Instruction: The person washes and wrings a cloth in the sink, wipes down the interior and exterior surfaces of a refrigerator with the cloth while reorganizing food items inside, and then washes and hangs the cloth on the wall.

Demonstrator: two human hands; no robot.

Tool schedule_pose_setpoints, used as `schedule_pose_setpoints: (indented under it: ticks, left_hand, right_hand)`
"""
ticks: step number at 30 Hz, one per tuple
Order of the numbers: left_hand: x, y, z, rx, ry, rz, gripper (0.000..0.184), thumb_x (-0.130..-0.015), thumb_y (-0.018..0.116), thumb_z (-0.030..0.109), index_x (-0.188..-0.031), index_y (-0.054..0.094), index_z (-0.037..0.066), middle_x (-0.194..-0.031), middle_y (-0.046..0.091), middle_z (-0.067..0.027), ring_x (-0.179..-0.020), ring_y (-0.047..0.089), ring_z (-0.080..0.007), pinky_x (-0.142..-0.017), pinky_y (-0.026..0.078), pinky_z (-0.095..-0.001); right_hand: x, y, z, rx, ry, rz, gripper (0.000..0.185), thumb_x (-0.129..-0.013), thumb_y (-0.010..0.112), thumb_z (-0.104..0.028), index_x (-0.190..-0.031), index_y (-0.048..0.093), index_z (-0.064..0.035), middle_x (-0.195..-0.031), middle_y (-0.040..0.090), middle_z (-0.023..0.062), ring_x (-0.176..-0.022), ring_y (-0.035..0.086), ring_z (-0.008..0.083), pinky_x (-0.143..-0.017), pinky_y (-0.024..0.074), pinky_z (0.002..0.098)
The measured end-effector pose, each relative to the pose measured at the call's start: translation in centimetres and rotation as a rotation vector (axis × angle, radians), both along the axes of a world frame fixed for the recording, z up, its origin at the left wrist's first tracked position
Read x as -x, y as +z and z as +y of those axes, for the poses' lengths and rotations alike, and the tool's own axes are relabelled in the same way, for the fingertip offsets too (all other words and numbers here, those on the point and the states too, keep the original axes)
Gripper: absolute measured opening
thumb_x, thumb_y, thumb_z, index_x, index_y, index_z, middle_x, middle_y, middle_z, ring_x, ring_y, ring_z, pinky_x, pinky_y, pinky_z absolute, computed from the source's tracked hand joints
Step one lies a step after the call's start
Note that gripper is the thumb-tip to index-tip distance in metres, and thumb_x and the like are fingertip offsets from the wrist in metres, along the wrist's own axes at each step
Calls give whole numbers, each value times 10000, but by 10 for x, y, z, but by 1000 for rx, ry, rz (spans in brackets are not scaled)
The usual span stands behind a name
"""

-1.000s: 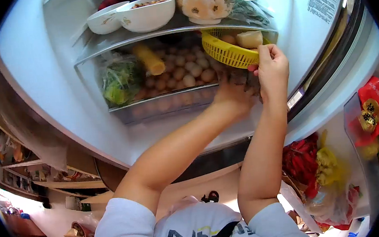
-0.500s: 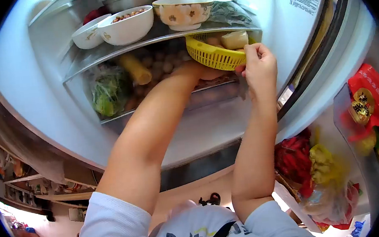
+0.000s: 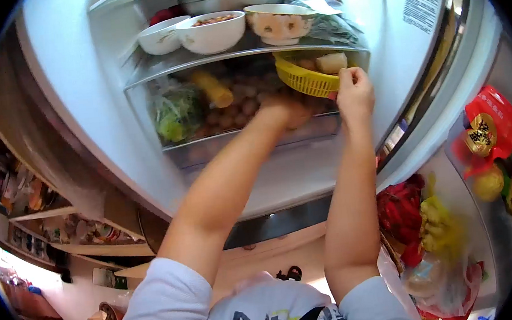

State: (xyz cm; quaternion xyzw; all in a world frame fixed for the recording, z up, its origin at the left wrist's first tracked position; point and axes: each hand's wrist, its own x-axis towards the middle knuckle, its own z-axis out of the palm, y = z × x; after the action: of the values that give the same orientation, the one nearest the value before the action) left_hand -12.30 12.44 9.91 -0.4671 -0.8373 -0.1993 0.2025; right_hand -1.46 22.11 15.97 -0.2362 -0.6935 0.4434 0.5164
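Inside the fridge, my right hand (image 3: 355, 89) pinches the rim of a yellow plastic basket (image 3: 304, 81), which is tilted and holds a pale block (image 3: 332, 63) and some brownish round items. My left hand (image 3: 291, 110) is reaching in under the basket, over the drawer of eggs (image 3: 228, 117); its fingers are blurred and partly hidden, so what they touch cannot be made out. To the left of the eggs lie a yellow roll (image 3: 212, 89) and a bag of green leafy vegetables (image 3: 175, 113).
On the glass shelf (image 3: 200, 67) above stand a small white bowl (image 3: 162, 37), a white bowl of nuts or beans (image 3: 212, 33) and a flowered bowl (image 3: 279, 24). The open door at right holds a red packet (image 3: 493, 122) and bagged produce. Wooden shelves (image 3: 88, 248) stand at left.
My left hand moved from the drawer's right front to beneath the basket, deeper in, then slightly back. My right hand keeps its hold on the basket rim. The camera view shifted.
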Motion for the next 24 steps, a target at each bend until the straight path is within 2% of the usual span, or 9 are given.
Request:
schedule_pose_setpoints:
  ticks: [3, 6, 9, 12, 15, 18, 21, 24]
  left_hand:
    - [-51, 15, -63, 212, 148, -43, 458, -907, 587, 354, -1247, 548, 49, -1212, 615, -198, -1141, 598, -304, -974, 458, -481]
    - [-66, -8, -104, 126, 235, 131, 405, -892, 577, 241, -1222, 552, 8, -1224, 618, -199, -1132, 600, -319, -998, 448, -477]
    - [-69, -24, -127, -32, 225, 276, 399, -829, 584, 142, -1204, 561, 8, -1197, 631, -200, -1079, 618, -339, -1009, 438, -466]
    - [-65, -33, -141, -151, 160, 286, 413, -775, 607, 89, -1180, 567, 12, -1164, 643, -195, -1011, 635, -361, -1001, 444, -458]
    - [-61, -40, -152, -261, 124, 412, 339, -796, 593, 84, -1126, 588, 7, -1155, 657, -179, -946, 669, -311, -1019, 435, -458]
    - [-64, -50, -164, -258, 221, 331, 327, -794, 612, 103, -1111, 599, 24, -1126, 667, -167, -992, 652, -324, -1026, 426, -469]
    - [-76, -56, -177, -276, 373, 330, 369, -772, 649, 125, -1130, 593, 53, -1146, 652, -172, -1008, 638, -353, -1038, 406, -497]
    - [-83, -57, -192, -286, 411, 277, 404, -753, 680, 145, -1138, 580, 76, -1181, 628, -183, -1005, 632, -381, -1040, 393, -531]
  right_hand:
    - [3, 2, -4, 112, 55, -72, 263, -900, 567, -262, -910, 655, -15, -794, 684, 127, -611, 689, 209, -620, 546, 361]
    - [13, -5, -11, 130, 44, -116, 286, -907, 560, -274, -949, 653, -7, -831, 695, 148, -629, 699, 243, -654, 547, 381]
    - [38, -35, 5, -19, -28, -200, 315, -915, 550, -293, -988, 647, -1, -876, 703, 191, -727, 709, 320, -725, 539, 421]
    - [34, -33, -15, 59, 68, -175, 338, -925, 533, -307, -998, 643, 4, -941, 700, 228, -863, 694, 379, -802, 520, 457]
    - [54, -51, -7, -8, 15, -95, 319, -923, 544, -289, -992, 645, 5, -943, 696, 226, -912, 677, 387, -808, 515, 460]
    - [35, -26, -45, -311, -250, -44, 270, -899, 582, -250, -985, 650, -3, -921, 692, 217, -864, 674, 386, -791, 520, 445]
    - [28, -12, -81, -332, 90, 48, 245, -866, 624, -217, -986, 654, -6, -911, 685, 204, -858, 664, 377, -790, 520, 424]
    - [50, -8, -108, -334, 432, -204, 249, -848, 639, -211, -988, 658, -5, -952, 683, 195, -906, 661, 358, -808, 516, 406]
